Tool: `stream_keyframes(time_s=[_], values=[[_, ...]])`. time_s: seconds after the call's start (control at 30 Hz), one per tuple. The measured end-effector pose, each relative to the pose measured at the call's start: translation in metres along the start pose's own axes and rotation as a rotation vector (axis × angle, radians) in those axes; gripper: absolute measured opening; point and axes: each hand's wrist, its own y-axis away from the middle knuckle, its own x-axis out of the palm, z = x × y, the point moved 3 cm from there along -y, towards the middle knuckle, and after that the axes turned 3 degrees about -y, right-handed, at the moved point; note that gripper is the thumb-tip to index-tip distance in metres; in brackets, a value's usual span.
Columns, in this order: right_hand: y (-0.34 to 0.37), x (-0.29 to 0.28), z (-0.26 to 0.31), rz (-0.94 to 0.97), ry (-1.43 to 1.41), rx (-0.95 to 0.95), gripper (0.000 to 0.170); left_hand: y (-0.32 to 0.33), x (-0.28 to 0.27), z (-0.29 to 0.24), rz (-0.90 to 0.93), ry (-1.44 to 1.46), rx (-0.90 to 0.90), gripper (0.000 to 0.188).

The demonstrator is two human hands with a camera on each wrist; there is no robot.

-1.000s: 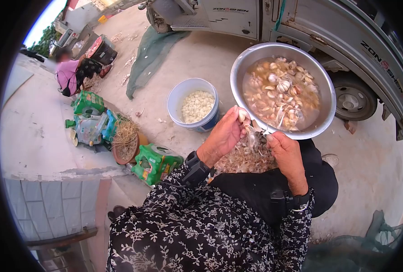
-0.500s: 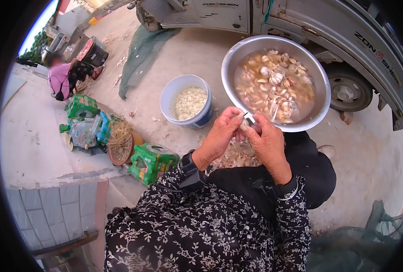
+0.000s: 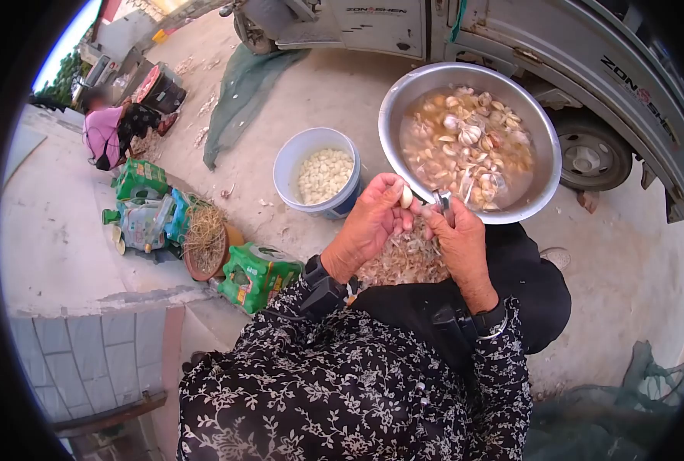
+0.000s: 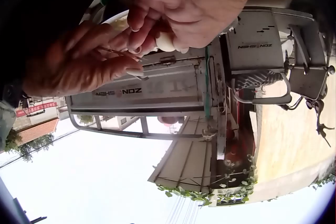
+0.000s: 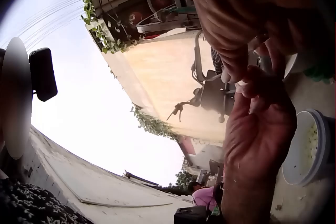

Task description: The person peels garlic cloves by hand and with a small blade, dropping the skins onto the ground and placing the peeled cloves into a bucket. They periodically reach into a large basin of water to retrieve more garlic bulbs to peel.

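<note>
My left hand (image 3: 369, 223) pinches a pale, smooth garlic clove (image 3: 406, 197) between thumb and fingertips. Close beside it, the right hand (image 3: 463, 244) grips a small knife (image 3: 443, 206), its short metal blade pointing up by the left fingertips. The left wrist view shows the clove (image 4: 165, 42) bright at the left thumb. Just beyond both hands stands a wide metal basin (image 3: 392, 142) of water with garlic bulbs and cloves (image 3: 469, 137) in it. A white and blue bucket (image 3: 284, 173) holding peeled cloves (image 3: 325, 177) stands left of the basin.
Garlic skins (image 3: 403, 261) lie heaped below the hands. Green-wrapped bottle packs (image 3: 259, 275) and a brown pot of dry straw (image 3: 204, 246) are at left. A grey vehicle (image 3: 511, 38) stands behind the basin. Another person (image 3: 104, 131) sits far left.
The hands came together over the garlic from a wider spacing, then parted slightly. Loose skin that hung between them earlier is gone from there, and a bare clove shows in the left fingers.
</note>
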Motion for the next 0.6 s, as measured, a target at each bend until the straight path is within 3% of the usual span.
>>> stream_keyframes(time_s=[0.07, 0.17, 0.23, 0.3, 0.37, 0.43, 0.6], values=[[-0.001, -0.006, 0.001, -0.032, 0.043, -0.014, 0.023, 0.001, -0.004, -0.004, -0.084, -0.194, 0.052, 0.021], [-0.001, -0.006, 0.004, -0.093, 0.061, -0.022, 0.019, 0.002, -0.006, -0.008, -0.080, -0.202, 0.030, 0.021], [0.002, 0.003, 0.008, -0.106, 0.107, -0.176, 0.017, 0.005, -0.004, -0.008, -0.064, -0.250, 0.016, 0.021], [0.001, 0.004, 0.004, -0.049, 0.219, -0.183, 0.016, 0.004, -0.002, -0.007, -0.046, -0.296, 0.007, 0.021], [-0.001, -0.002, 0.002, -0.130, 0.303, -0.303, 0.017, 0.003, -0.007, -0.009, -0.102, -0.303, -0.013, 0.020], [-0.004, -0.009, 0.000, -0.119, 0.026, -0.193, 0.017, 0.003, -0.017, -0.016, -0.134, -0.257, 0.000, 0.020], [0.005, 0.001, 0.017, -0.092, 0.269, -0.249, 0.016, 0.005, -0.022, -0.028, -0.094, -0.303, 0.009, 0.019]])
